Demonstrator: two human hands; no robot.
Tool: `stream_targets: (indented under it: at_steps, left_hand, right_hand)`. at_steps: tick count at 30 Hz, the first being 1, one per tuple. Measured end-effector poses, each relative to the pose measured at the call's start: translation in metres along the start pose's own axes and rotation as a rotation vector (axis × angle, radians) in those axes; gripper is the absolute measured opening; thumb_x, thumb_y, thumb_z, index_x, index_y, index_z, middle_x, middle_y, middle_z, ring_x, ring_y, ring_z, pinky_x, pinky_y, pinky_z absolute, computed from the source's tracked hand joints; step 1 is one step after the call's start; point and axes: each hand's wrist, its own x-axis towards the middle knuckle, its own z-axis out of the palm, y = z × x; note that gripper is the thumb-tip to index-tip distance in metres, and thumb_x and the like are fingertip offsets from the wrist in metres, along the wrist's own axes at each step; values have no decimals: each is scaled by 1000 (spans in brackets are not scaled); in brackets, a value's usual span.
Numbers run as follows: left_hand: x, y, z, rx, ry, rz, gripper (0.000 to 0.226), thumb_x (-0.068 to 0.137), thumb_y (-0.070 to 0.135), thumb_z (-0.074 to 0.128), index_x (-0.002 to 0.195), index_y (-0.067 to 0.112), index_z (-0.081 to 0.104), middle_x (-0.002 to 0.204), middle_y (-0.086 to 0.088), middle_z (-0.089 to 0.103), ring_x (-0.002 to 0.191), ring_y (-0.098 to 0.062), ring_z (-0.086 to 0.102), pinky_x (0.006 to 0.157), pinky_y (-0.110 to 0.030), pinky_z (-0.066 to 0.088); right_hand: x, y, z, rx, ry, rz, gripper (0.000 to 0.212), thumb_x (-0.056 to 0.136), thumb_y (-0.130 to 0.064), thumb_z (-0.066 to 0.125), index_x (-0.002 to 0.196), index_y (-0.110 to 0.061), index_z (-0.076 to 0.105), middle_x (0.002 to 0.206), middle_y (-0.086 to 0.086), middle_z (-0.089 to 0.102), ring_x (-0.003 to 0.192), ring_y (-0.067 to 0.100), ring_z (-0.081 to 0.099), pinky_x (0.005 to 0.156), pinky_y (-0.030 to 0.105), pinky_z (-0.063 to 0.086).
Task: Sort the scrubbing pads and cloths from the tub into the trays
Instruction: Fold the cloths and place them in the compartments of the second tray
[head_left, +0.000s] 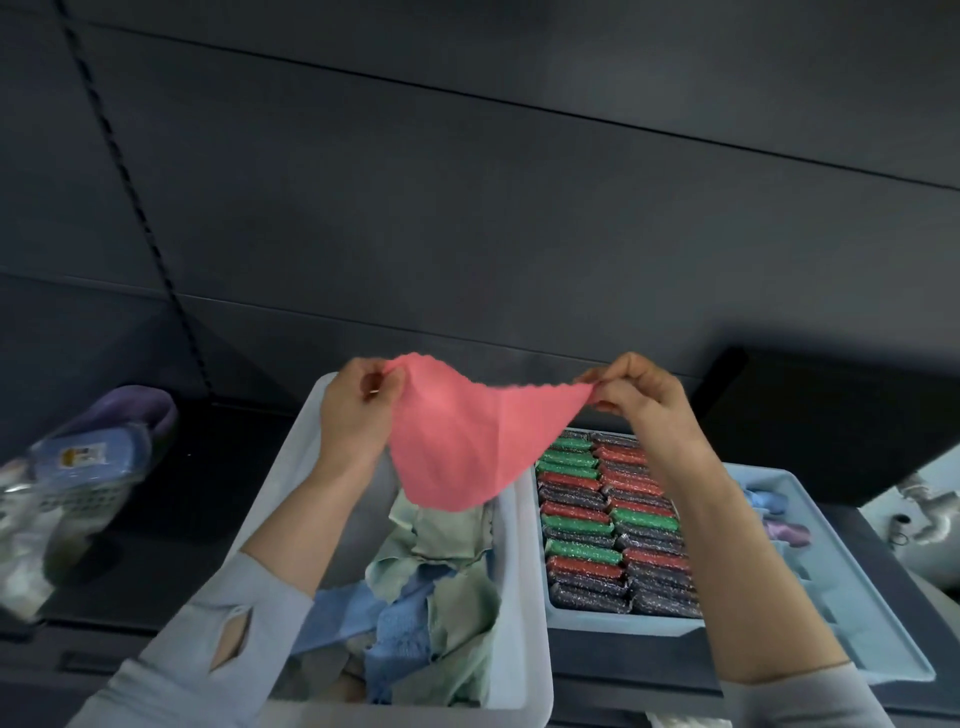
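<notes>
A pink cloth (467, 441) hangs spread between my hands above the pale tub (524, 597). My left hand (353, 410) pinches its left corner and my right hand (639, 400) pinches its right corner. Loose green and blue cloths (426, 587) lie piled in the tub below. To the right, a light-blue tray (618, 621) holds rows of green, red and dark glittery scrubbing pads (608, 525). A second light-blue tray (852, 587) further right holds a few blue and purple cloths (779, 514), partly hidden by my right forearm.
A white perforated basket (67, 499) with blue and purple packaged items stands at the left on the dark counter. A dark box (841, 426) sits behind the trays at the right. White pipework (930, 514) shows at the far right edge.
</notes>
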Motion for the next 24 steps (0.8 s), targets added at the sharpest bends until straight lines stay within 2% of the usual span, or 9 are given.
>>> stream_targets:
  at_steps: [2, 6, 11, 13, 15, 18, 20, 22, 24]
  left_hand:
    - [7, -7, -7, -17, 33, -47, 6, 88, 27, 67, 90, 23, 63, 87, 3, 64, 83, -16, 59, 90, -49, 50]
    - [14, -10, -14, -56, 44, -89, 8, 91, 24, 66, 94, 18, 63, 90, 2, 62, 86, -16, 57, 87, -46, 51]
    - [15, -4, -18, -141, 57, -44, 5, 92, 19, 64, 88, 20, 64, 85, 3, 62, 80, -12, 55, 72, -29, 48]
    - [15, -1, -19, -175, 35, -13, 12, 95, 15, 60, 87, 24, 64, 84, 4, 63, 77, -9, 56, 71, -25, 48]
    - [14, 3, -21, -206, 9, 46, 18, 96, 11, 57, 88, 25, 64, 86, 4, 65, 78, -6, 57, 77, -23, 49]
    - [12, 8, -19, -199, -11, 89, 24, 95, 9, 58, 87, 30, 66, 99, -4, 66, 84, -7, 59, 80, -20, 46]
    - [8, 16, -13, -210, -125, 102, 21, 95, 7, 57, 91, 25, 66, 97, -3, 67, 82, -6, 59, 77, -18, 46]
    - [0, 25, -3, -242, -290, 91, 20, 96, 2, 53, 92, 18, 64, 84, 9, 68, 76, -3, 60, 70, -15, 47]
    - [-7, 34, 6, -256, -429, 83, 22, 93, -2, 55, 90, 18, 63, 80, 16, 68, 74, 2, 60, 68, -13, 47]
  right_hand:
    - [2, 2, -2, 16, 60, 7, 19, 88, 4, 58, 73, -8, 56, 72, 2, 62, 72, 9, 57, 75, 26, 48]
    - [4, 2, -2, 66, 34, 25, 14, 90, -10, 65, 78, -8, 59, 75, 7, 59, 72, 15, 55, 75, 28, 50]
    - [5, -1, 0, 88, 19, 6, 16, 88, -19, 67, 78, -8, 61, 74, 0, 63, 73, 12, 58, 79, 28, 50]
    - [4, -4, -1, 92, -72, -25, 26, 83, -29, 70, 82, -5, 61, 76, 2, 62, 76, 13, 56, 83, 30, 48]
    - [1, -8, -4, 161, -258, -60, 37, 79, -36, 73, 86, -4, 59, 84, 3, 64, 86, 14, 60, 89, 30, 48]
    - [-9, -21, 0, 335, -596, -36, 20, 86, -29, 68, 88, -11, 59, 95, 7, 72, 95, 18, 65, 85, 30, 51]
    - [-13, -27, 10, 335, -753, 19, 15, 86, -25, 71, 89, -14, 62, 97, 19, 70, 94, 29, 65, 85, 37, 50]
    - [-12, -28, 24, 185, -773, 31, 11, 84, -21, 74, 88, -16, 65, 90, 20, 68, 87, 27, 63, 83, 37, 48]
    - [-9, -28, 38, 55, -663, -2, 6, 83, -10, 74, 85, -14, 70, 82, 8, 70, 78, 16, 63, 77, 26, 50]
